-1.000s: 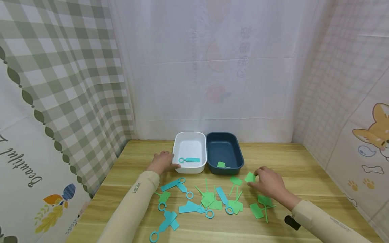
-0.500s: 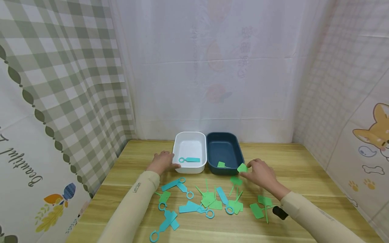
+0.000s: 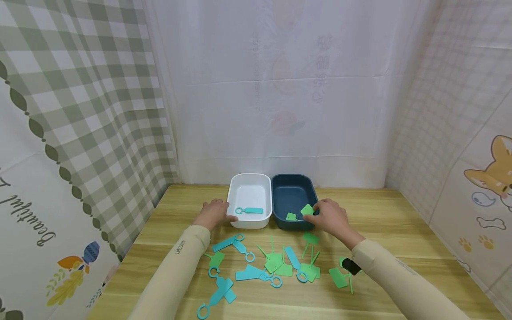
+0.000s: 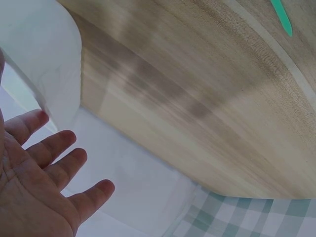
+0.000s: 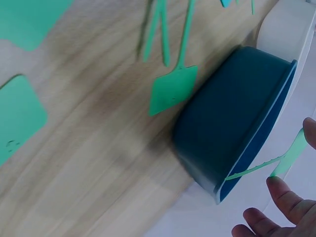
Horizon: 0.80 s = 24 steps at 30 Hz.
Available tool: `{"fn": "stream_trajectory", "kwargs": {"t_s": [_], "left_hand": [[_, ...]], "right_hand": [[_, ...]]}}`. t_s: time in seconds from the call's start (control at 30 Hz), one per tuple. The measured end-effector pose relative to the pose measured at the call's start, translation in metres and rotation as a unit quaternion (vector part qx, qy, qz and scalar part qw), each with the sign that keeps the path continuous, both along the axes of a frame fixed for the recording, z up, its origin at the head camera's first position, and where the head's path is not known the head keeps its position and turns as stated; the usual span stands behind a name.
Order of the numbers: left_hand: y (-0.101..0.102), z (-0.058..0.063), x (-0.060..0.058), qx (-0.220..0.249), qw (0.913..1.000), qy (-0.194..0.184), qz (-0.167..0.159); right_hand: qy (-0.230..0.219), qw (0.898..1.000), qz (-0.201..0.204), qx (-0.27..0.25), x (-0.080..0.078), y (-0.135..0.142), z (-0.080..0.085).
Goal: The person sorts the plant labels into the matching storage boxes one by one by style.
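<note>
I found the grip of the right hand (image 3: pixel 331 216) clamped on a green tag (image 3: pixel 307 210), thumb and finger pinching its plate above the near right part of the navy bin (image 3: pixel 294 226). The right wrist view showed the tag's thin stem reaching to the bin's rim; I could not make that stem out clearly in the head view. The grip of the left hand (image 3: pixel 213 213) was apart: the left wrist view showed four spread fingers, while the head view placed the hand at the near left corner of the white bin (image 3: pixel 253 223).

Only the head view disclosed contents: a second green tag (image 3: pixel 291 217) in the navy bin and a blue ring tag (image 3: pixel 253 210) in the white bin. On the worktop (image 3: pixel 384 213) before them I recorded loose green tags (image 3: pixel 274 262) and loose blue ring tags (image 3: pixel 219 293), several overlapping. The right wrist view added small dark marks, unreadable, on one green piece (image 5: pixel 22 116).

I read "Beautiful" on the left cloth (image 3: pixel 30 222). Small print on the left sleeve (image 3: pixel 176 266) resembled "Letsslim"; faint characters on the rear sheet (image 3: pixel 288 98) were illegible.
</note>
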State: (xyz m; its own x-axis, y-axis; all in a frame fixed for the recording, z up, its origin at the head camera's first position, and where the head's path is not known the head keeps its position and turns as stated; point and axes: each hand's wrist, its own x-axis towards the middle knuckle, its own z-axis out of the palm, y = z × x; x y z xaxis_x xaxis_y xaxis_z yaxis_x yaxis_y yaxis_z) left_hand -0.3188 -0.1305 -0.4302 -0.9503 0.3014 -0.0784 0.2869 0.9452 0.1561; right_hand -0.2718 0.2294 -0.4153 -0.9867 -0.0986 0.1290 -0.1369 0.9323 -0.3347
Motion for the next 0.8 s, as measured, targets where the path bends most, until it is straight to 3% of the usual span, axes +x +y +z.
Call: {"fn": "stream_trajectory", "kwargs": {"t_s": [0.5,0.8], "left_hand": [[0.0,0.001,0.0,0.003,1.0,0.003,0.003],[0.001,0.001,0.0,-0.004,1.0,0.0,0.002]], "right_hand": [[0.026,0.999,0.007,-0.024,-0.029,-0.02,0.004],[0.022,0.999,0.005,-0.034,-0.042,-0.024,-0.003]]}}
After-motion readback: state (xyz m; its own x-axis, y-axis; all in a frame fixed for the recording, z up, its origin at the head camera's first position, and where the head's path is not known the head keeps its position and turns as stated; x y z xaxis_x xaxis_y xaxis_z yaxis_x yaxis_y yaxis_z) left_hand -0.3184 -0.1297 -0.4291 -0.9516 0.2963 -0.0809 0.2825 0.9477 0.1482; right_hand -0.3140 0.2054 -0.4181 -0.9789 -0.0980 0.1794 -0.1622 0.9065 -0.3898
